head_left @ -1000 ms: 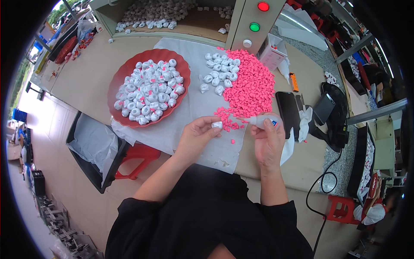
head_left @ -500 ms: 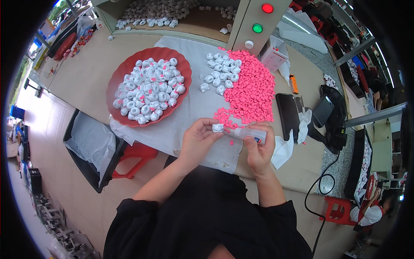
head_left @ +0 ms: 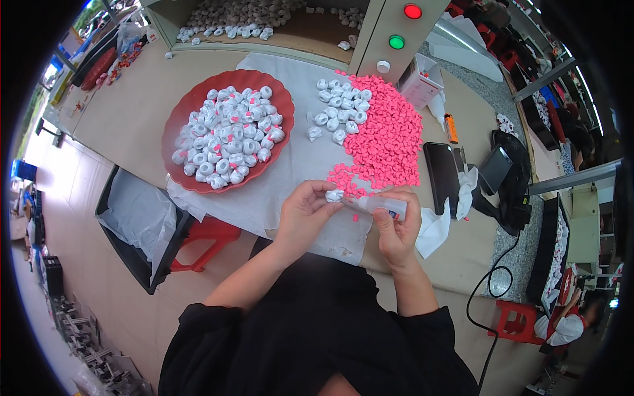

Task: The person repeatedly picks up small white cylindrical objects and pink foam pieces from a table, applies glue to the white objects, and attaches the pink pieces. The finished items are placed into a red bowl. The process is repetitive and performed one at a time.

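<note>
My left hand (head_left: 305,210) pinches a small white ring-shaped piece (head_left: 334,195) between thumb and fingers, over the white cloth (head_left: 297,158). My right hand (head_left: 398,226) grips a small white glue-like tube (head_left: 380,204), its tip pointed at that piece. Just beyond my hands lies a heap of small pink pieces (head_left: 386,135), with a cluster of white rings (head_left: 337,111) at its left. A red round tray (head_left: 187,122) filled with several white rings that carry pink spots stands to the far left of the cloth.
A black tablet (head_left: 441,177) and crumpled white tissue (head_left: 436,228) lie right of my hands. A black stand with a cable (head_left: 505,191) sits further right. A post with red and green lamps (head_left: 403,26) rises at the back. A black bin (head_left: 135,221) and red stool (head_left: 205,237) stand below the table's edge.
My hands, apart a second ago, have come together. The right hand has brought the tube's tip up to the white piece held in the left.
</note>
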A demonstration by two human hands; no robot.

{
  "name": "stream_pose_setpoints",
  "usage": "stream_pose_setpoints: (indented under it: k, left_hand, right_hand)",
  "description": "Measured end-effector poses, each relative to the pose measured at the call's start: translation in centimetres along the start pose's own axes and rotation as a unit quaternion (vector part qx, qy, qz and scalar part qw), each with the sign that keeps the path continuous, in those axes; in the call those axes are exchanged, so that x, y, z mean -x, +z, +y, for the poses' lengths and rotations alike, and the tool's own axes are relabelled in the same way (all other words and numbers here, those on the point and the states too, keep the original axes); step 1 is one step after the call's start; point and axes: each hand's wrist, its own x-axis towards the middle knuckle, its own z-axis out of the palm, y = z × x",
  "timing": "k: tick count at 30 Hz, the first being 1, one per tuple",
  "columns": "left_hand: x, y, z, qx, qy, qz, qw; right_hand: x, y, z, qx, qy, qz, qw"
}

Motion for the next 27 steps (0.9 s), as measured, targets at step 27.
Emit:
stream_pose_setpoints:
  k: [27]
  left_hand:
    - [-0.07,-0.27,-0.47,-0.026,-0.002,0.005,1.000]
  right_hand:
    - [-0.21,0.34,0.16,0.086,-0.099,0.009,0.991]
